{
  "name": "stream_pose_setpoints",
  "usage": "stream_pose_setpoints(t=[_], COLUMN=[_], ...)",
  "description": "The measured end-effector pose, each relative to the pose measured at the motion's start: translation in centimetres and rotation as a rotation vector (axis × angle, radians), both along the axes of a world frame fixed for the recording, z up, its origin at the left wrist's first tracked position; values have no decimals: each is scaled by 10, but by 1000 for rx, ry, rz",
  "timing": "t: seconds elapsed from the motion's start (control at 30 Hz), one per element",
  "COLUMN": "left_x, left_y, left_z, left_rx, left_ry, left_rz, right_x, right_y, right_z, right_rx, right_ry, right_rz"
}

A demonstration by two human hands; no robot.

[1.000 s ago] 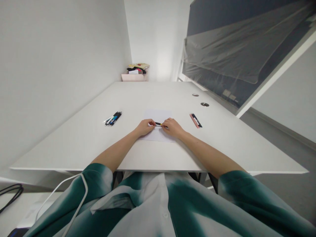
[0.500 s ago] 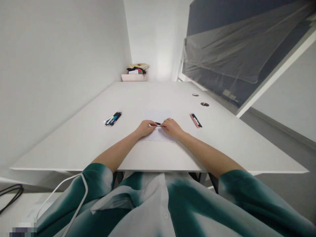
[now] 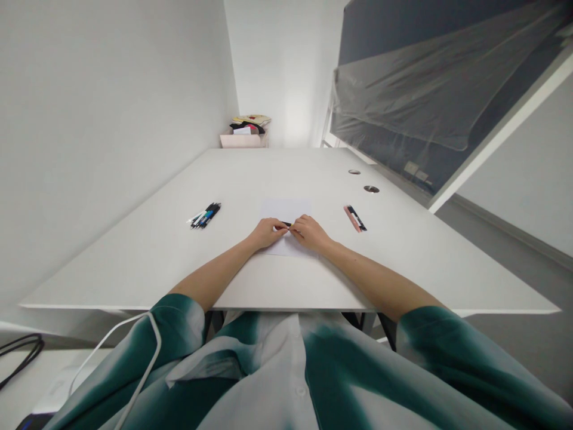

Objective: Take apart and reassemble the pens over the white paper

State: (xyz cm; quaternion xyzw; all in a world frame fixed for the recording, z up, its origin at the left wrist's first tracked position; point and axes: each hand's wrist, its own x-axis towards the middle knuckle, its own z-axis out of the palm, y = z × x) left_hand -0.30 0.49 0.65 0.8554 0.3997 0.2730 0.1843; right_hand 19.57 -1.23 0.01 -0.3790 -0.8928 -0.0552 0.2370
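Note:
My left hand (image 3: 267,232) and my right hand (image 3: 308,232) meet over a white sheet of paper (image 3: 286,209). Both sets of fingers are pinched together at a thin dark pen-like piece (image 3: 287,230), mostly hidden by the fingertips. Just beyond them shows a short black object (image 3: 286,224) with a yellowish end by my right fingers; I cannot tell whether it is held or lies on the paper. To the left on the table lies a bunch of several pens (image 3: 206,216), black, blue and white. On the right, a pink strip (image 3: 351,219) rests beside a black pen-like case (image 3: 357,218).
The white table (image 3: 286,286) runs away from me along the left wall. Two round metal grommets (image 3: 371,189) sit near its right edge. At the far end stands a pale pink box (image 3: 242,141) of folded items. A plastic-draped dark panel (image 3: 403,89) leans at the right.
My left fingertips have shifted slightly right, so the gap between the hands is narrower and less of the thin dark piece shows. The pens and paper stay put.

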Motion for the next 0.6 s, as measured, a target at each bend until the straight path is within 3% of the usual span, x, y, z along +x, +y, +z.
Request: stream_pose_setpoints(t=[0.3,0.47,0.6], left_x=[-7,-29,-46], left_y=[3,13,21], left_z=[3,6,7], left_rx=[-8,-74,-123], left_ry=[-47,-61,-97], left_rz=[25,110,156], right_x=[3,17,20], right_y=[2,9,14], right_z=[-1,0,-2], right_rx=[-9,-51,-119], right_ry=[116,256,188], right_rz=[13,-141,-252])
